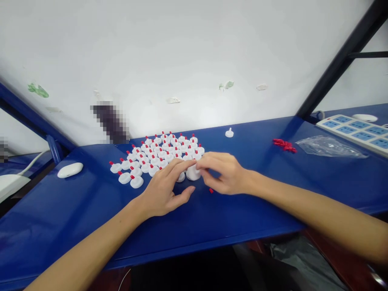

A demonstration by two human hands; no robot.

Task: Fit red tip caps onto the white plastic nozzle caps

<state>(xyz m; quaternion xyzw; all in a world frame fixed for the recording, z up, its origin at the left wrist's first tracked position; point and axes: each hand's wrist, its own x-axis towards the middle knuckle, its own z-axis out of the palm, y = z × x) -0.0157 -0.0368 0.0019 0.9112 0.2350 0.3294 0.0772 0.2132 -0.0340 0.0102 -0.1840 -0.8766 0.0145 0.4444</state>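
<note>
In front of me a white nozzle cap (192,174) stands on the blue table, a bit of red showing at its top. My right hand (222,171) is closed in a pinch at that top, on what looks like a small red tip. My left hand (165,188) is open, thumb and fingers apart, its index fingertip close to or touching the top of the same cap. Many similar white nozzle caps with red tips (153,160) stand in a group beyond and left of my left hand. One loose red tip (211,190) lies below my right hand.
A white nozzle cap without red (229,133) stands near the wall. To the right lie a pile of red tips (284,146), a clear plastic bag (330,147) and a power strip (357,130). A white oval case (70,170) sits at left. Dark frame posts flank the table.
</note>
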